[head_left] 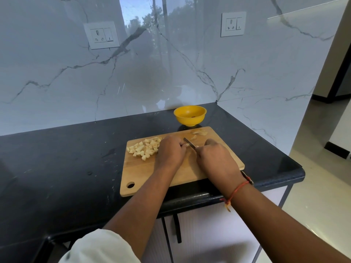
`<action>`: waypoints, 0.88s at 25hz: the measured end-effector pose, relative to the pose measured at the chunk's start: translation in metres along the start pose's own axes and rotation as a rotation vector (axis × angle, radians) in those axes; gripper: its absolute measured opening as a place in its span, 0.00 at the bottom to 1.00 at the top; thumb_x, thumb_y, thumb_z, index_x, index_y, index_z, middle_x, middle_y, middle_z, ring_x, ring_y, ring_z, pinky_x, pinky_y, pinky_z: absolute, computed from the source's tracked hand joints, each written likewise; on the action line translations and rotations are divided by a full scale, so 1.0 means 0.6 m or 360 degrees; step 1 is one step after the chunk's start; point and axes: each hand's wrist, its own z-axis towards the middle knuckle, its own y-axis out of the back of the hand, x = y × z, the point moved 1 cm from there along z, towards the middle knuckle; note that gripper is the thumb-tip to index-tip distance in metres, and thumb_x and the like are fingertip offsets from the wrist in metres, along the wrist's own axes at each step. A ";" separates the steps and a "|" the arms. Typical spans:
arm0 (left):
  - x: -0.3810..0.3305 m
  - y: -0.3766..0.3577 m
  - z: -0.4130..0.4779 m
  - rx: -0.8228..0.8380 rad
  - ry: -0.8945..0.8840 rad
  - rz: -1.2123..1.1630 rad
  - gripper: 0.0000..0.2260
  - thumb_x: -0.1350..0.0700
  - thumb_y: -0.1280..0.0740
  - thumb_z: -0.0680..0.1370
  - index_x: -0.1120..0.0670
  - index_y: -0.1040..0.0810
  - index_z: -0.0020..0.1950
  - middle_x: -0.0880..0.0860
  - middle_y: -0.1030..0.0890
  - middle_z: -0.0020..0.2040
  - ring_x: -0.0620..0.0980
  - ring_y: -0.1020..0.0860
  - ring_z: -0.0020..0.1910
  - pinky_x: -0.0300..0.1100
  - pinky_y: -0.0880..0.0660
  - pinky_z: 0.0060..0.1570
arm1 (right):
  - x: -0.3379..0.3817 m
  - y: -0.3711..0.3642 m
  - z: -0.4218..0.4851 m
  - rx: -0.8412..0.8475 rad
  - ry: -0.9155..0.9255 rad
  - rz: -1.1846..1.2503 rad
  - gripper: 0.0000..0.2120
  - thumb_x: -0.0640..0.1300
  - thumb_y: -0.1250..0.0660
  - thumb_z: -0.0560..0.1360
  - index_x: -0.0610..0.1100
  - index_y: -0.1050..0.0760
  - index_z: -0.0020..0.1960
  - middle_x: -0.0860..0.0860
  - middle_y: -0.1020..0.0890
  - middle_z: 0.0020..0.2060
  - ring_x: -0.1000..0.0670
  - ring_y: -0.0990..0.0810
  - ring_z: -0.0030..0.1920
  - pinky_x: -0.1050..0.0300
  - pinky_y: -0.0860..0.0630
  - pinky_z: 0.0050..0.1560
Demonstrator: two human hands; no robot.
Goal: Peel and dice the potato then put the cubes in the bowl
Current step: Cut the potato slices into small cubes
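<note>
Left hand [171, 151] pins potato piece [187, 144] — right hand [214, 156] grips knife [190, 143].

Yellow bowl [190, 120]; pale-yellow potato cubes [145, 149]; tan wooden board [144, 173]; black counter [66, 158]; white grey-veined wall [57, 73].

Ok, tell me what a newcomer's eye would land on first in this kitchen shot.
The bright yellow bowl stands out against the black counter, just beyond the far edge of the wooden cutting board. On the board's left side lies a pale heap of potato cubes. At its middle, the right hand holds a knife while the left hand steadies a potato piece with curled fingers beside the blade.
</note>
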 end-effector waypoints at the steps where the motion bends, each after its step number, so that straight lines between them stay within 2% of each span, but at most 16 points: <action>1: -0.001 0.000 0.000 -0.0008 0.0004 0.0018 0.08 0.54 0.30 0.78 0.51 0.14 0.40 0.47 0.19 0.35 0.45 0.23 0.36 0.43 0.24 0.38 | -0.003 0.002 -0.005 0.0002 0.0023 -0.0013 0.13 0.43 0.42 0.83 0.47 0.20 0.59 0.50 0.31 0.44 0.51 0.29 0.39 0.60 0.31 0.38; 4: 0.000 0.001 0.000 -0.0025 0.0021 0.0040 0.10 0.54 0.30 0.78 0.51 0.15 0.37 0.48 0.20 0.32 0.44 0.24 0.35 0.43 0.26 0.35 | -0.012 0.007 -0.029 -0.0029 0.0106 -0.0052 0.12 0.43 0.40 0.82 0.48 0.21 0.61 0.50 0.29 0.45 0.51 0.30 0.40 0.60 0.33 0.39; 7: 0.001 0.000 0.001 -0.0020 0.0071 0.0047 0.12 0.53 0.29 0.78 0.51 0.17 0.34 0.49 0.22 0.31 0.45 0.25 0.33 0.43 0.28 0.32 | -0.020 0.012 -0.050 -0.0044 0.0158 -0.0135 0.09 0.43 0.34 0.79 0.47 0.21 0.59 0.48 0.25 0.47 0.50 0.27 0.42 0.59 0.31 0.39; 10: -0.002 0.002 -0.002 -0.0032 0.0083 0.0043 0.14 0.53 0.29 0.78 0.51 0.19 0.32 0.49 0.23 0.30 0.45 0.26 0.32 0.40 0.35 0.29 | -0.026 0.017 -0.053 -0.0114 0.0133 -0.0122 0.09 0.38 0.21 0.65 0.45 0.18 0.42 0.47 0.25 0.36 0.49 0.30 0.33 0.59 0.31 0.30; 11: -0.002 0.004 -0.003 -0.0035 0.0072 0.0044 0.14 0.53 0.29 0.78 0.51 0.20 0.32 0.49 0.23 0.30 0.45 0.26 0.32 0.39 0.36 0.29 | -0.025 0.021 -0.052 -0.0171 0.0127 -0.0086 0.10 0.36 0.20 0.61 0.44 0.19 0.37 0.47 0.26 0.32 0.49 0.33 0.30 0.60 0.33 0.28; 13: -0.004 0.007 -0.007 -0.0043 0.0049 0.0061 0.13 0.54 0.30 0.78 0.51 0.19 0.33 0.48 0.23 0.31 0.44 0.27 0.33 0.37 0.38 0.29 | -0.016 0.027 -0.052 -0.0248 0.0101 -0.0029 0.10 0.34 0.21 0.60 0.44 0.19 0.34 0.48 0.29 0.29 0.51 0.37 0.28 0.62 0.36 0.26; 16: -0.008 0.012 -0.010 -0.0047 0.0044 0.0057 0.11 0.56 0.31 0.79 0.52 0.17 0.37 0.48 0.22 0.33 0.43 0.26 0.34 0.35 0.39 0.30 | 0.000 0.028 -0.052 -0.0238 0.0069 0.0059 0.06 0.35 0.25 0.66 0.45 0.17 0.37 0.50 0.31 0.30 0.50 0.34 0.26 0.62 0.39 0.26; 17: -0.009 0.014 -0.010 -0.0048 0.0048 0.0052 0.11 0.56 0.31 0.79 0.52 0.17 0.37 0.48 0.22 0.33 0.43 0.27 0.34 0.34 0.40 0.30 | 0.003 0.026 -0.052 -0.0214 0.0049 0.0054 0.05 0.38 0.28 0.71 0.46 0.16 0.40 0.50 0.30 0.32 0.50 0.31 0.28 0.60 0.38 0.28; 19: -0.009 0.015 -0.011 -0.0046 0.0058 0.0041 0.11 0.55 0.31 0.79 0.52 0.17 0.37 0.48 0.22 0.33 0.42 0.28 0.33 0.34 0.41 0.30 | 0.004 0.022 -0.046 -0.0137 -0.0004 0.0038 0.09 0.42 0.36 0.79 0.48 0.16 0.50 0.50 0.28 0.38 0.50 0.26 0.36 0.59 0.33 0.34; 22: -0.007 0.015 -0.009 -0.0032 0.0068 0.0019 0.09 0.54 0.31 0.79 0.52 0.15 0.40 0.48 0.20 0.35 0.43 0.26 0.35 0.34 0.39 0.32 | 0.010 0.016 -0.031 -0.0084 0.0022 0.0022 0.12 0.44 0.40 0.81 0.49 0.18 0.56 0.50 0.27 0.43 0.51 0.25 0.40 0.60 0.25 0.40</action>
